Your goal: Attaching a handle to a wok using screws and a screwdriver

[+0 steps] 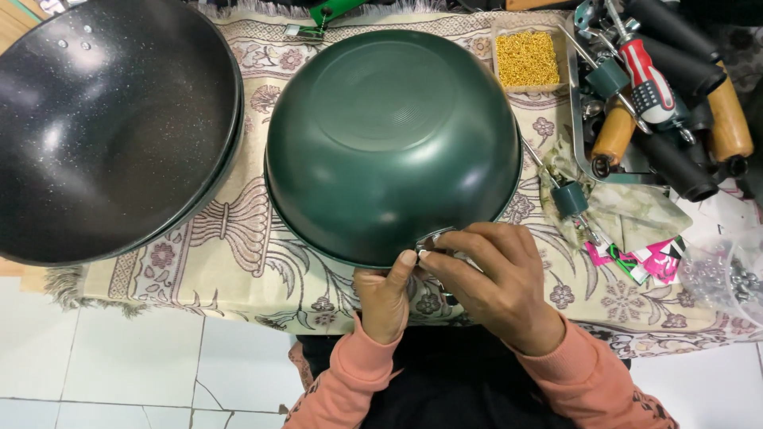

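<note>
White tiled floor (119, 365) under a patterned cloth (238, 262)

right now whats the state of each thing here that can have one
green pan: upside down on the patterned cloth
black pans: stacked, open side up
box of gold bits: open, full
left hand: thumb at the green pan's rim, on a small metal part
right hand: fingers pinched on that same part
red screwdriver: lying in the tray among handles
</note>
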